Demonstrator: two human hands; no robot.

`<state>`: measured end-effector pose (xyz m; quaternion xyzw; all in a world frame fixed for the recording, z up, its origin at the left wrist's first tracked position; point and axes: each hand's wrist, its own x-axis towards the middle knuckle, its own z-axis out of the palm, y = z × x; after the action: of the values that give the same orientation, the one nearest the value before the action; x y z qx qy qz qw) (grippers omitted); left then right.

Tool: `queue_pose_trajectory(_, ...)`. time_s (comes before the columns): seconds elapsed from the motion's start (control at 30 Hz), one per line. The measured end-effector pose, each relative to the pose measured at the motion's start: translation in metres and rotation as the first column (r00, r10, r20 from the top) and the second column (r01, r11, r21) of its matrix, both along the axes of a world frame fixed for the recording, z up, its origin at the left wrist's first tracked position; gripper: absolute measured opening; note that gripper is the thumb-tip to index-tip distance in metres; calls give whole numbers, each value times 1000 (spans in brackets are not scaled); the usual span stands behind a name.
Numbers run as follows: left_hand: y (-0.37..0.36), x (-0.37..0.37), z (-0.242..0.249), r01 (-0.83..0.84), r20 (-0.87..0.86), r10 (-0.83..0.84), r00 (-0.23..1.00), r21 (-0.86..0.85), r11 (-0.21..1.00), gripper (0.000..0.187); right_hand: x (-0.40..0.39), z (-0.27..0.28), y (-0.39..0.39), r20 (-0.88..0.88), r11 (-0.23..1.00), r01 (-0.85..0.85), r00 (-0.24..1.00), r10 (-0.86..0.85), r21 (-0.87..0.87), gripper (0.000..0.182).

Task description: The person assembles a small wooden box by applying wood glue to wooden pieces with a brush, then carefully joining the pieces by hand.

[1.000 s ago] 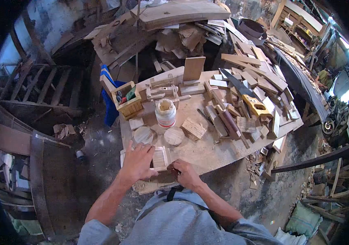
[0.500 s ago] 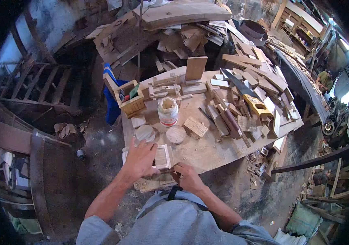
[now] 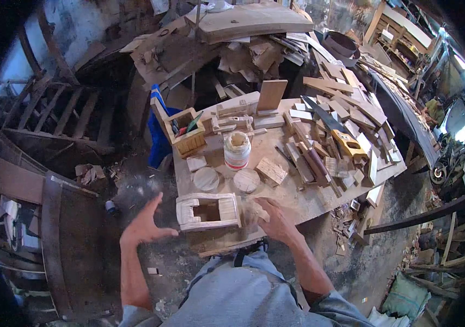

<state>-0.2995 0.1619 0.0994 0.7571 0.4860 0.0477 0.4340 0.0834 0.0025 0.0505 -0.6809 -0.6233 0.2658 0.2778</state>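
A small hollow wooden box (image 3: pixel 227 210) with a rectangular opening on top lies at the near edge of the workbench (image 3: pixel 298 203). To its left, my left hand (image 3: pixel 146 223) is held in the air, thumb and fingers spread, holding nothing. On the other side, my right hand (image 3: pixel 277 221) is just apart from the box's right end. Its fingers are slightly bent and apart, with nothing seen in them. Just behind the box lie two round wooden discs, a left disc (image 3: pixel 206 179) and a right disc (image 3: pixel 246 180). A white jar (image 3: pixel 237 151) stands behind them.
A handsaw (image 3: pixel 347 143) with a yellow handle rests on piled wood offcuts at the right. A wooden block (image 3: pixel 271 170) lies near the discs. At the back left stands a wooden tool box (image 3: pixel 190 143). Another person (image 3: pixel 434 108) is far right.
Both hands have come off the wooden box, the left one moving out leftward and the right one rightward. The box's opening is now uncovered. The view has shifted slightly.
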Motion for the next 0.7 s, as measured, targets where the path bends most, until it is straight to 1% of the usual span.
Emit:
queue_pose_trajectory(0.1,-17,-2,-17,-61,50,69,996,-161,985,141,-4,-7,13,94,996,-85,992,84,13,68)
queue_pose_trajectory(0.13,-23,-1,-22,-62,67,69,995,-107,992,140,-4,-9,15,128,994,-111,986,108,17,70)
queue_pose_trajectory(0.2,-31,6,-24,-51,104,50,993,4,999,139,-4,-7,18,121,991,-134,984,132,13,71)
queue_pose_trajectory(0.3,-37,19,-4,-63,6,63,998,197,978,134,1,-6,23,121,991,-136,983,136,-6,69)
queue_pose_trajectory(0.33,-40,25,3,-29,-41,41,998,270,962,132,3,-6,25,121,991,-136,983,137,-13,69)
queue_pose_trajectory(0.4,-45,41,18,41,-143,19,990,403,914,127,10,-7,30,111,988,-146,984,140,48,65)
queue_pose_trajectory(0.43,-51,51,26,93,-206,1,978,444,891,124,13,-7,33,103,985,-154,984,145,79,63)
queue_pose_trajectory(0.5,-62,76,39,200,-340,-17,940,510,837,119,16,6,35,17,993,-115,993,115,-15,54)
queue_pose_trajectory(0.53,-65,88,41,252,-381,-40,924,525,813,117,18,9,38,-26,993,-103,994,102,-62,50)
queue_pose_trajectory(0.63,-75,122,34,380,-501,-67,863,557,739,110,28,-26,48,23,974,-159,987,157,161,37)
queue_pose_trajectory(0.7,-79,147,33,428,-575,-44,817,552,716,110,36,-34,59,27,949,-254,967,253,189,29)
